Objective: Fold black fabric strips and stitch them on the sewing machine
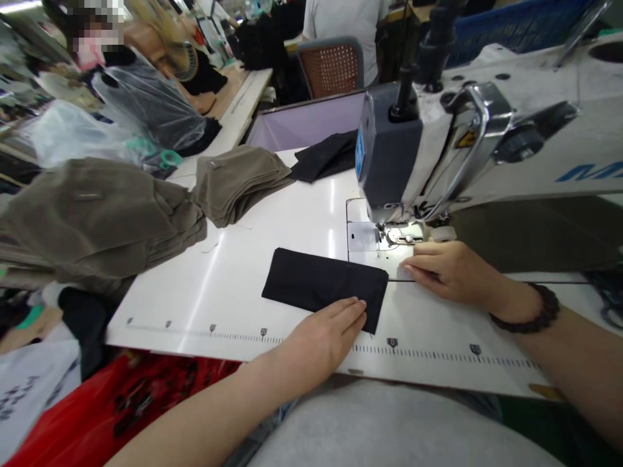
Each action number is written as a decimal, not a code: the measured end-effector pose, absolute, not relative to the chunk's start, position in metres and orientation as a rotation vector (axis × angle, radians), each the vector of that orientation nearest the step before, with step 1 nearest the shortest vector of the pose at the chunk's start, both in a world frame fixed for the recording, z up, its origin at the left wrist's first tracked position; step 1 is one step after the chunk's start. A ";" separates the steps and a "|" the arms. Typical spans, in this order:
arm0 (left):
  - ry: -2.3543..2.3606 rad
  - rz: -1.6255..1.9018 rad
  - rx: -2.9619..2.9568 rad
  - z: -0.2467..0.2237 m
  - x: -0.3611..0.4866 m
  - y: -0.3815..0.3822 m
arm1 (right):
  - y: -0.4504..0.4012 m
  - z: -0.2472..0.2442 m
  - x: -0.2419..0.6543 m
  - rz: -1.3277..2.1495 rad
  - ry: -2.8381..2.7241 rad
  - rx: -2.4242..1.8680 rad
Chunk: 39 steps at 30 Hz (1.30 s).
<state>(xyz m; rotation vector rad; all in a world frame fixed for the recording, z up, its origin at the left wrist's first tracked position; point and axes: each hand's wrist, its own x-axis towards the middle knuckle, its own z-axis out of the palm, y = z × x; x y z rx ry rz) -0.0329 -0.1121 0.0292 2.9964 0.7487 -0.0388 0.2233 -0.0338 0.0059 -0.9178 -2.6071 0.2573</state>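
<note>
A folded black fabric piece (316, 279) lies flat on the white sewing table, left of the needle area. My left hand (326, 337) rests on its near right part, fingers stretched out and lying flat on the cloth. Close by the presser foot (402, 239) of the sewing machine (394, 149) is my right hand (445, 269). Its thumb and fingers are pinched together, pointing left; whatever they may hold is too small or hidden to make out. A dark beaded bracelet (528, 308) circles the right wrist.
Stacks of olive-brown fabric pieces (238, 178) stand on the left. More black fabric (328, 155) lies behind the machine head, and dark olive cloth (535, 233) under its arm. A printed ruler (263, 334) runs along the front edge. Another person (341, 32) sits beyond.
</note>
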 end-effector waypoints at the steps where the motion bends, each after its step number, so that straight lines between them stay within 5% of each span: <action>1: 0.756 -0.042 3.000 0.028 -0.032 -0.113 | -0.034 0.005 0.222 0.266 -2.611 -0.895; 11: 0.873 0.401 2.811 0.028 -0.034 -0.107 | -0.039 0.001 0.221 0.266 -2.594 -0.931; 19: 1.165 1.297 1.284 0.084 -0.054 -0.061 | -0.039 0.003 0.220 0.343 -2.592 -0.962; 23: 1.261 1.149 1.172 0.038 -0.049 -0.034 | -0.038 0.000 0.219 0.360 -2.625 -0.933; 27: 1.601 0.946 1.941 0.014 -0.047 -0.044 | -0.040 0.001 0.219 0.353 -2.635 -0.922; 33: 0.911 0.235 2.875 0.016 -0.021 -0.080 | -0.042 0.000 0.216 0.334 -2.645 -0.888; 39: 1.037 0.181 2.927 -0.004 -0.004 -0.037 | -0.042 -0.001 0.216 0.238 -2.644 -0.894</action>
